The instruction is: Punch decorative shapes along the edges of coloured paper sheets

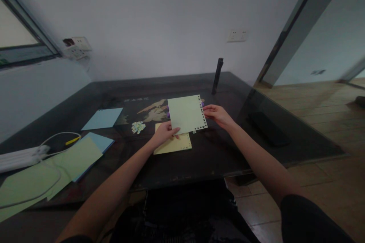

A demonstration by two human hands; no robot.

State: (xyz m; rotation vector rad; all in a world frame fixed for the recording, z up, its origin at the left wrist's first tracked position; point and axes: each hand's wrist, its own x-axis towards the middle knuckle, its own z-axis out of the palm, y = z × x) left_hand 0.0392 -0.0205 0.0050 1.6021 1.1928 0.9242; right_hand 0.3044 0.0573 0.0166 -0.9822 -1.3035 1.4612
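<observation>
A pale green sheet of paper (186, 114) is raised above the dark table, with a row of small punched holes along its right edge and several at the lower right. My left hand (164, 132) pinches its lower left corner, thumb on top. At the right edge my right hand (217, 115) has its fingers closed near the holes; what they grip there is partly hidden. Below lies a yellow sheet (173, 145) with small holes at its right corner. Purple bits (202, 104) show from behind the green sheet, largely covered by it.
A pile of small paper cut-outs (138, 127) lies left of my hands. Farther left are blue sheets (104, 118), green sheets (76, 157), a white power strip (23, 158) and a yellow pen-like stick (73, 139). A black upright stick (218, 76) stands at the back; a dark flat object (268, 129) lies right.
</observation>
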